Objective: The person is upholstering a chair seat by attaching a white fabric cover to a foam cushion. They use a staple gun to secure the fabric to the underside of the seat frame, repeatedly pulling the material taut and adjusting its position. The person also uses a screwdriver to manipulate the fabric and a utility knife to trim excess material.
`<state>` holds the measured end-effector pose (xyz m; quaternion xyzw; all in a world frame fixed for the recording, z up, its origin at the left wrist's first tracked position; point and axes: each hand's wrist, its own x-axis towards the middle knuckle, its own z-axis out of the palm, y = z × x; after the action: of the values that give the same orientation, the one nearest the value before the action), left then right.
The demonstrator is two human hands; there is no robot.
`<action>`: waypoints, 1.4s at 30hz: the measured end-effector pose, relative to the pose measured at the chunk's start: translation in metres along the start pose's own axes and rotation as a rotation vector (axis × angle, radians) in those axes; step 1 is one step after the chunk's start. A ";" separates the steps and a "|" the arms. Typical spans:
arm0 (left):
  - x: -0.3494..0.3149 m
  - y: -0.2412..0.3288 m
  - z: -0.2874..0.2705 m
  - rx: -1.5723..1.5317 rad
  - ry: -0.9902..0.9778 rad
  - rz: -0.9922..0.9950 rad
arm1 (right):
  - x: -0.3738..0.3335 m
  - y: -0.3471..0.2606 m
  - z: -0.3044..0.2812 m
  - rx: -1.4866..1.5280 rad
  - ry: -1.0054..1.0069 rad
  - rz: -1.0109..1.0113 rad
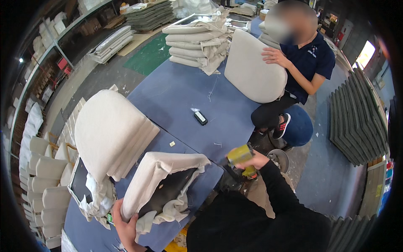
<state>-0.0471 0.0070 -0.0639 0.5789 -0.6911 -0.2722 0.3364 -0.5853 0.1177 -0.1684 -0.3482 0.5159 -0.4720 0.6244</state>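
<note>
With my left hand (126, 230) I grip the near left edge of a beige seat cushion (145, 180), my thumb on its inner side. The cushion stands tilted, its dark underside showing and its fabric edge hanging loose and wrinkled along the near side. My right hand (257, 160) is closed around a yellow-green and black staple gun (240, 156), held by the table's right edge, apart from the cushion; it is slightly blurred. Left of the cushion lies a bundle of loose fabric and white padding (95, 197).
A stack of covered cushions (111, 130) stands at the left of the blue table (176, 90), another stack (195, 44) at the back. A small black device (200, 118) lies mid-table. Across from me a seated person (308, 63) holds a beige cushion (254, 69). A bucket (279, 157) stands beside the table.
</note>
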 end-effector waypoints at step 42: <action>0.095 0.030 0.014 -0.114 -0.687 0.489 | -0.070 -0.198 0.175 -0.287 -0.457 -1.521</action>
<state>-0.0860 -0.0817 -0.0356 0.2540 -0.8639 -0.3991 0.1728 -0.4622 0.1133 0.0756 -0.7687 0.0529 -0.6140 0.1712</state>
